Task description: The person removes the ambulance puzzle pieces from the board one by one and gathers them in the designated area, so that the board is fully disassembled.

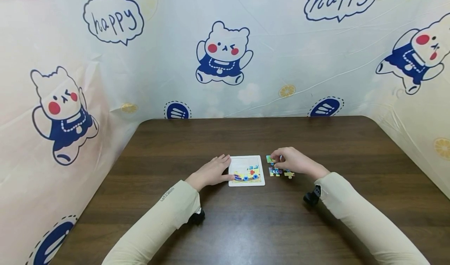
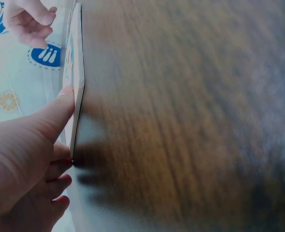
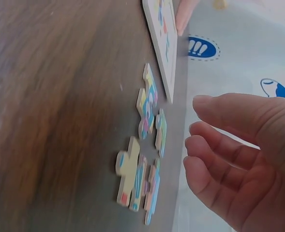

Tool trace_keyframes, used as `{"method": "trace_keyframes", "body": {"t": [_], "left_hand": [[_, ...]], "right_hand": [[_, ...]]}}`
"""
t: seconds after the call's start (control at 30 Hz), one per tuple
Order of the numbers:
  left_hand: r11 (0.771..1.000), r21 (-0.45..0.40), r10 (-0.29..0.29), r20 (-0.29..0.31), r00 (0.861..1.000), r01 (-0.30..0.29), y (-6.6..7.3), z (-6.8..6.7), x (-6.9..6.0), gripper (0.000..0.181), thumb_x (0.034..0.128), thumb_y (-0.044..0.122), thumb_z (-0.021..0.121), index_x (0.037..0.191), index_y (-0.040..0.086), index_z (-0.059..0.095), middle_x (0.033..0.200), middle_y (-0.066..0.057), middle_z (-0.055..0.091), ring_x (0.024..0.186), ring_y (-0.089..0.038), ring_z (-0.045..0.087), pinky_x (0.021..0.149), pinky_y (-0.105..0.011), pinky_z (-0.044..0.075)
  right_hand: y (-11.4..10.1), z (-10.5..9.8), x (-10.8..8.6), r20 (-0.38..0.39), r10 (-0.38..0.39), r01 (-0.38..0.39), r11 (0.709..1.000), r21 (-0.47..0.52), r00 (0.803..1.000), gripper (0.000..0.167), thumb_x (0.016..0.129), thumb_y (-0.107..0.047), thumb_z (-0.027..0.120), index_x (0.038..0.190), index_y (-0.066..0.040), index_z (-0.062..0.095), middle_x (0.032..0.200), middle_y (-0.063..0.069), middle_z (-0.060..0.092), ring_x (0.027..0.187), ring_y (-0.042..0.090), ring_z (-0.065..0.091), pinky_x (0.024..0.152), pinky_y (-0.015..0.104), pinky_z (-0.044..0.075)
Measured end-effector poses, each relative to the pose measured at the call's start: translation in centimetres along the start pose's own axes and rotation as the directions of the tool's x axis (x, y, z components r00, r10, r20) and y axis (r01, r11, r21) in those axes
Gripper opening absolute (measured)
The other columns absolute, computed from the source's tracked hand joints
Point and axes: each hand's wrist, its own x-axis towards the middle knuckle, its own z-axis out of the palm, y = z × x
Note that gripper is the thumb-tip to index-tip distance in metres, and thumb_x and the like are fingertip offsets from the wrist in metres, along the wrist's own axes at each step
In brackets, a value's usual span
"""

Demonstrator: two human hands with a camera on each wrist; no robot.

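Note:
A white puzzle tray (image 1: 262,172) lies on the table, with joined pieces showing a colourful vehicle (image 1: 248,175) in its lower part. My left hand (image 1: 212,172) rests against the tray's left side, its fingers extended and its thumb on the rim. Just right of the tray, loose jigsaw pieces (image 1: 274,172) lie in a small group. Over them hovers my right hand (image 1: 293,161), partly covering the group. In the right wrist view, that hand (image 3: 234,154) has loosely bent fingers, a gap before the thumb and nothing held; several pieces (image 3: 127,169) lie apart from it.
The brown wooden table (image 1: 239,218) extends around the tray on all sides. Behind it and at both sides hangs a pale cloth (image 1: 274,42) printed with cartoon bears. Dark wrist devices (image 1: 312,196) sit under both sleeves.

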Motion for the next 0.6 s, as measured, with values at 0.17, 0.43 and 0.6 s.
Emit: {"method": "trace_keyframes", "body": {"t": [0.17,0.43,0.6], "left_hand": [[1.000,-0.003,0.002,-0.002,1.000,-0.002,0.0,-0.1,0.0,0.073,0.0909,0.045,0.052,0.141,-0.003,0.030,0.147,-0.015,0.026,0.136,-0.029,0.019,0.108,-0.039,0.017],[1.000,-0.004,0.005,-0.001,1.000,-0.005,0.0,-0.1,0.0,0.073,0.0910,0.045,0.053,0.141,-0.004,0.031,0.147,-0.016,0.026,0.135,-0.029,0.019,0.108,-0.040,0.017],[1.000,-0.005,0.001,0.001,1.000,-0.001,0.0,0.0,-0.1,0.073,0.0910,0.045,0.052,0.141,-0.003,0.030,0.147,-0.015,0.026,0.136,-0.029,0.019,0.108,-0.040,0.016]], "right_hand": [[-0.4,0.3,0.5,-0.002,-0.025,0.025,1.000,-0.016,1.000,0.024,0.080,-0.002,0.068,0.104,0.002,0.066,0.077,-0.002,0.057,0.066,0.012,0.049,0.058,0.026,0.044],[-1.3,0.9,1.4,0.028,-0.007,0.007,1.000,0.012,1.000,0.028,0.081,-0.005,0.069,0.108,-0.001,0.065,0.088,0.006,0.059,0.067,0.015,0.052,0.060,0.027,0.045],[-2.0,1.4,1.9,0.059,0.008,-0.010,1.000,0.028,0.998,0.031,0.081,-0.007,0.070,0.111,-0.002,0.065,0.092,0.008,0.059,0.067,0.014,0.050,0.059,0.027,0.045]]}}
